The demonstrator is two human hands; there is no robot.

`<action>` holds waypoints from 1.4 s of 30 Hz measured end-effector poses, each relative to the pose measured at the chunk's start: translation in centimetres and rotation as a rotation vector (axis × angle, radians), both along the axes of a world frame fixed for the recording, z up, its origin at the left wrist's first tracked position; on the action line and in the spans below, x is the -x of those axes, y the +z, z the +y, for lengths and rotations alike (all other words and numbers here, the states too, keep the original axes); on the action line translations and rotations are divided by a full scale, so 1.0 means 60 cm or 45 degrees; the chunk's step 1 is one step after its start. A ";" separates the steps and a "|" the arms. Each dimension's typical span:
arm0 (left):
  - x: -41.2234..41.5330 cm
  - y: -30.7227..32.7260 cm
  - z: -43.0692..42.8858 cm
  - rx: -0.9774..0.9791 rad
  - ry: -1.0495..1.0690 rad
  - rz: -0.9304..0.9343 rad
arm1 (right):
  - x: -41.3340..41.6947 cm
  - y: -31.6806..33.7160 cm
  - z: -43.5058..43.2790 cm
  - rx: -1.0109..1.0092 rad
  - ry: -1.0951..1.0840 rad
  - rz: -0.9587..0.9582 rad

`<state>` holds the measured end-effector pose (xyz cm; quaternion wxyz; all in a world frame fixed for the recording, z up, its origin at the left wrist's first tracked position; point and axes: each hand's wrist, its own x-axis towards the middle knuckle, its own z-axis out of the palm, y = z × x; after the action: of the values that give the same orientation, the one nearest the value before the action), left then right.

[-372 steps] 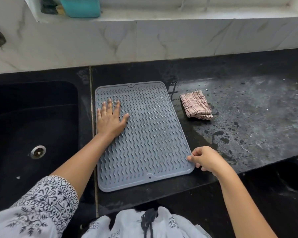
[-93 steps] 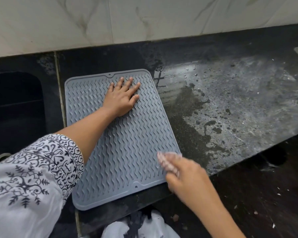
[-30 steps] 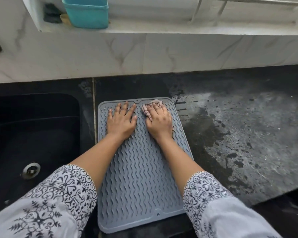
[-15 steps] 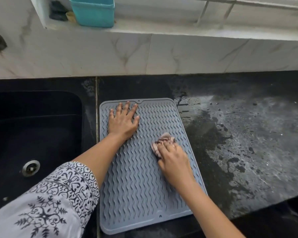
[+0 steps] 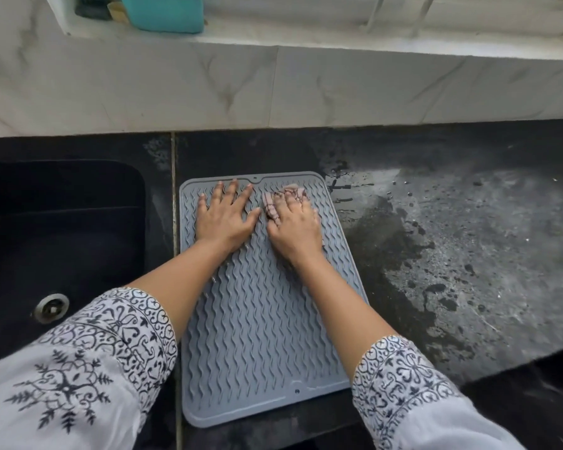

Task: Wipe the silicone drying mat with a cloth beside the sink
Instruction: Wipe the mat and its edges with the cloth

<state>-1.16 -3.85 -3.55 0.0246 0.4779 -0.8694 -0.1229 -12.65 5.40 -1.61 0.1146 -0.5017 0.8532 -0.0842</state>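
Note:
A grey silicone drying mat (image 5: 260, 336) with wavy ridges lies on the black counter, just right of the sink. My left hand (image 5: 223, 217) presses flat on the mat's far left part, fingers spread, holding nothing. My right hand (image 5: 294, 230) lies beside it at the mat's far right corner, pressing down a pink checked cloth (image 5: 273, 203). Most of the cloth is hidden under that hand; only its far edge shows past my fingers.
A black sink (image 5: 62, 241) with a metal drain (image 5: 51, 307) sits to the left. The black counter (image 5: 468, 254) to the right is wet and streaked. A white marble backsplash rises behind, with a teal container (image 5: 165, 11) on the ledge above.
My right hand has pushed the cloth from the middle right of the mat up to its far right corner. My left hand has stayed pressed on the mat.

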 end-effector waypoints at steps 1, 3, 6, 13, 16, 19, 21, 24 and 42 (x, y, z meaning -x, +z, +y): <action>0.000 0.000 0.001 0.000 0.001 0.000 | 0.001 0.003 0.011 0.002 0.021 0.001; 0.001 -0.001 0.001 0.010 -0.001 -0.001 | -0.009 0.010 0.043 0.019 0.059 0.031; 0.000 -0.005 -0.002 0.006 -0.003 -0.002 | -0.045 0.018 0.122 0.000 0.048 0.048; 0.000 0.001 0.001 -0.005 -0.007 -0.006 | -0.079 0.084 0.248 -0.259 0.115 -0.063; -0.002 0.001 -0.001 -0.013 -0.019 -0.006 | -0.066 0.116 0.191 -0.006 -0.025 -0.127; -0.002 -0.001 -0.001 -0.005 -0.012 0.008 | -0.049 0.098 0.095 0.083 -0.118 -0.060; 0.000 -0.001 -0.001 0.015 -0.012 0.005 | -0.043 0.055 0.056 -0.014 -0.093 -0.010; 0.000 -0.003 -0.003 0.038 -0.006 0.010 | -0.037 0.009 0.051 -0.056 -0.061 0.025; -0.002 -0.001 -0.001 0.017 -0.025 -0.005 | -0.068 0.096 0.259 0.086 -0.010 -0.175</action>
<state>-1.04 -3.89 -3.61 0.0247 0.4694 -0.8749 -0.1164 -8.60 20.95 4.14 0.1556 -0.4949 0.8420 -0.1477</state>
